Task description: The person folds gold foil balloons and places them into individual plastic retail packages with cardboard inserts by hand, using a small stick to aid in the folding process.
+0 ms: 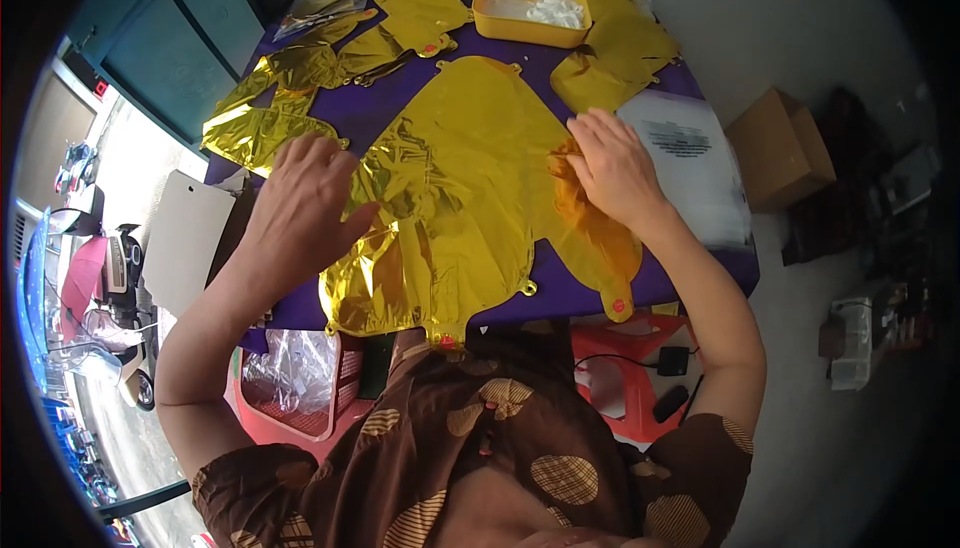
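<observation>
A large flat gold foil sheet (pixel 480 148), shaped like a balloon with small tabs, lies across the purple tabletop (pixel 385 113). My left hand (pixel 310 188) is over its left edge, fingers slightly apart, with nothing visible in it. On the right, my right hand (pixel 612 163) is at the sheet's right part, where the foil is crumpled and orange-tinted; thumb and fingers are apart. A narrow part with a red dot (pixel 617 305) hangs toward the front edge. Another red mark (pixel 447 341) shows at the sheet's bottom tab.
More gold foil pieces (pixel 415 8) lie at the back left and back right (pixel 625 43). A yellow tray (pixel 530 30) holds white material. Clear plastic bags (pixel 690 163) lie at right, beside a cardboard box (pixel 780 153). A red basket (pixel 345 388) is below the table.
</observation>
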Demonstrator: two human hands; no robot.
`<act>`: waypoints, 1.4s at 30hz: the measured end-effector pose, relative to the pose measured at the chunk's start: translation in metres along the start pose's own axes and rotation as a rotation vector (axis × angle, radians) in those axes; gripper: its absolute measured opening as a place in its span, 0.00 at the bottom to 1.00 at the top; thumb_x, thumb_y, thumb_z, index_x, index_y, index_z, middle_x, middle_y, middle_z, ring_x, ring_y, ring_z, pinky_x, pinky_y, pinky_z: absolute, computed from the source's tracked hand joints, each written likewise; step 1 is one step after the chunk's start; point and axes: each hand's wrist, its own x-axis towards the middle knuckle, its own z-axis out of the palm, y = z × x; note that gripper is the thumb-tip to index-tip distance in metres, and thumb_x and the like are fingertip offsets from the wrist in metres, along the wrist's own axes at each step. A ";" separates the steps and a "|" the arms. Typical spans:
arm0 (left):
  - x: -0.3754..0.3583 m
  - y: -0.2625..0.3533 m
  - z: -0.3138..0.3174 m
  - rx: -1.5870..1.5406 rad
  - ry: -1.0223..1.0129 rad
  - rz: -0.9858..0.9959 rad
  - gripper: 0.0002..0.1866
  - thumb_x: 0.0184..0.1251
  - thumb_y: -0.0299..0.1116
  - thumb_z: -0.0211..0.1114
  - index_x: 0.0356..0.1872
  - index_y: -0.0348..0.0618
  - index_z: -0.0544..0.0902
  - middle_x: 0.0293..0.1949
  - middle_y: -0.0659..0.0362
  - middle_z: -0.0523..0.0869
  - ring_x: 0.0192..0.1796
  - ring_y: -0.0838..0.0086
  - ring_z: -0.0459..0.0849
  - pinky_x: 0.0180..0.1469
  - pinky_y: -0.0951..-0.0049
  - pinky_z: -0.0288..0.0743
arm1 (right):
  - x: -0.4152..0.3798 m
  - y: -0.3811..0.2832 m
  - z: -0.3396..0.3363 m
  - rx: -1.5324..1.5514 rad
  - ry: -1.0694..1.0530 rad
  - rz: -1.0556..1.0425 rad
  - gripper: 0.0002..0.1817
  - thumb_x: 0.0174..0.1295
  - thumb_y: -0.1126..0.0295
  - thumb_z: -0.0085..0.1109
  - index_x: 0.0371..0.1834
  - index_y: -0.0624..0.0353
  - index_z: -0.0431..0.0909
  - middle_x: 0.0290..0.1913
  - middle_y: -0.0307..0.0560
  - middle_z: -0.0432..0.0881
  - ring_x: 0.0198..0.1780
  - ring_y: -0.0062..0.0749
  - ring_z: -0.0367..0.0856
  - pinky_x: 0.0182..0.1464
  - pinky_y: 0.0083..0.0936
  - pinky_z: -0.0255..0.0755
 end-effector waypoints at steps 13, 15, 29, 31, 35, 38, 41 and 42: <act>0.082 0.040 0.032 -0.269 -0.250 0.109 0.15 0.61 0.39 0.69 0.37 0.35 0.83 0.30 0.45 0.87 0.38 0.50 0.86 0.49 0.56 0.78 | 0.059 0.062 0.037 -0.396 0.111 -0.110 0.02 0.54 0.74 0.59 0.27 0.58 0.80 0.28 0.45 0.82 0.44 0.42 0.78 0.49 0.36 0.69; 0.087 0.041 0.036 -0.337 -0.230 0.063 0.14 0.62 0.39 0.68 0.37 0.36 0.84 0.33 0.45 0.88 0.39 0.50 0.87 0.47 0.57 0.79 | 0.068 0.075 0.028 -0.339 0.233 -0.058 0.02 0.55 0.74 0.59 0.29 0.59 0.78 0.27 0.47 0.79 0.42 0.45 0.77 0.47 0.40 0.69; 0.156 0.016 0.001 -0.895 0.218 0.004 0.18 0.71 0.39 0.64 0.47 0.32 0.86 0.36 0.53 0.89 0.41 0.71 0.86 0.47 0.70 0.79 | 0.148 0.059 -0.231 1.001 0.271 0.092 0.05 0.70 0.76 0.55 0.42 0.64 0.80 0.31 0.40 0.83 0.29 0.22 0.81 0.32 0.20 0.77; 0.168 0.026 -0.016 -0.911 0.380 0.085 0.18 0.72 0.40 0.64 0.48 0.32 0.85 0.38 0.56 0.89 0.46 0.74 0.85 0.52 0.72 0.78 | 0.148 0.048 -0.248 1.150 0.213 -0.041 0.08 0.72 0.73 0.56 0.47 0.64 0.81 0.37 0.44 0.86 0.34 0.26 0.86 0.38 0.22 0.81; 0.196 0.040 -0.064 -1.143 0.262 0.241 0.48 0.63 0.56 0.71 0.75 0.35 0.61 0.74 0.42 0.64 0.77 0.59 0.62 0.80 0.57 0.49 | 0.145 0.039 -0.274 1.195 0.058 -0.217 0.11 0.72 0.70 0.57 0.52 0.65 0.81 0.46 0.50 0.88 0.43 0.32 0.89 0.45 0.26 0.85; 0.196 0.066 -0.098 -1.476 0.191 0.583 0.41 0.64 0.45 0.73 0.71 0.34 0.65 0.65 0.45 0.75 0.66 0.60 0.74 0.73 0.57 0.61 | 0.144 0.030 -0.288 1.212 -0.076 -0.240 0.10 0.72 0.70 0.57 0.50 0.64 0.82 0.47 0.49 0.88 0.44 0.33 0.89 0.47 0.26 0.84; 0.225 0.075 -0.101 -1.617 0.034 0.726 0.25 0.64 0.35 0.73 0.58 0.34 0.80 0.51 0.50 0.86 0.54 0.64 0.81 0.63 0.60 0.71 | 0.140 0.027 -0.296 1.136 -0.032 -0.230 0.09 0.72 0.71 0.58 0.48 0.63 0.83 0.44 0.46 0.88 0.41 0.30 0.88 0.45 0.24 0.84; 0.228 0.078 -0.097 -1.634 0.023 0.723 0.20 0.64 0.33 0.72 0.53 0.35 0.82 0.47 0.52 0.88 0.50 0.65 0.82 0.60 0.62 0.72 | 0.138 0.031 -0.298 1.098 0.024 -0.230 0.08 0.72 0.71 0.58 0.47 0.62 0.83 0.41 0.44 0.88 0.39 0.29 0.88 0.43 0.23 0.83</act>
